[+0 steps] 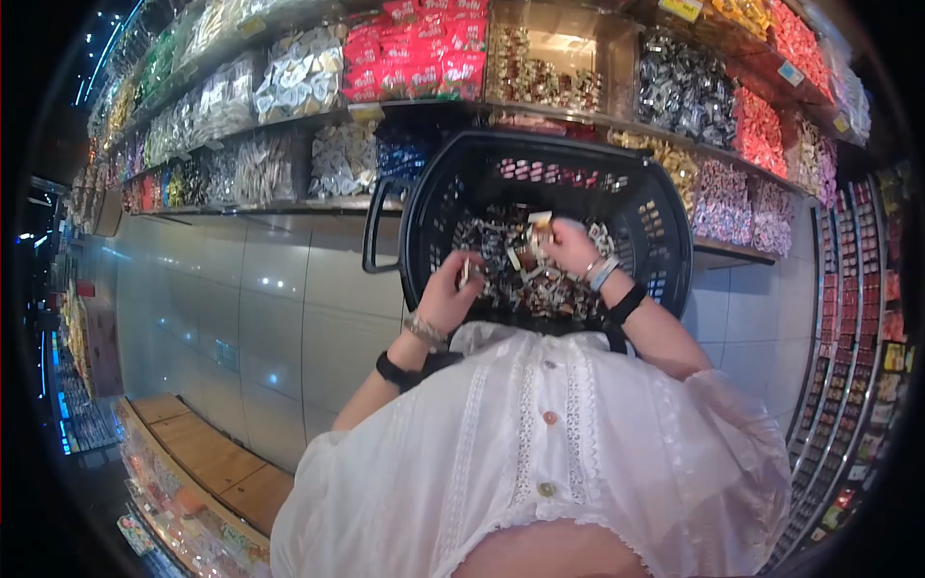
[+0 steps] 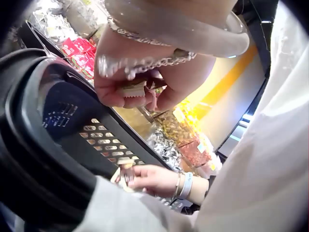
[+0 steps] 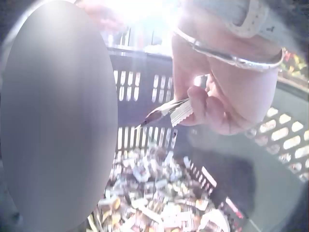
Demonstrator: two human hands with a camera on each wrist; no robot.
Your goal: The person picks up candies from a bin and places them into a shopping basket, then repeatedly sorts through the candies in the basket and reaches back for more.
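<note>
A black plastic shopping basket point(image 1: 432, 178) stands in front of the person, its bottom covered with small wrapped candies point(image 1: 554, 297). Over its left part, my left hand point(image 1: 446, 297) curls its fingers round a wrapped candy point(image 2: 133, 91); the pale serrated end of the wrapper sticks out. Farther right above the pile, my right hand point(image 1: 572, 248) pinches a wrapped candy point(image 3: 181, 112) between thumb and fingers, with cream and brown wrapper showing. In the left wrist view the right hand point(image 2: 153, 179) appears beside the basket's slotted wall. Part of the left candy is hidden by the fingers.
Shelves of sweets run behind the basket, with red packets point(image 1: 414, 53) and a half-filled bin of brown-and-gold candies point(image 1: 544, 82). The basket's handle point(image 1: 371, 231) juts out left. Pale tiled floor point(image 1: 260, 318) lies to the left, and a wooden-topped display point(image 1: 207, 448) stands lower left.
</note>
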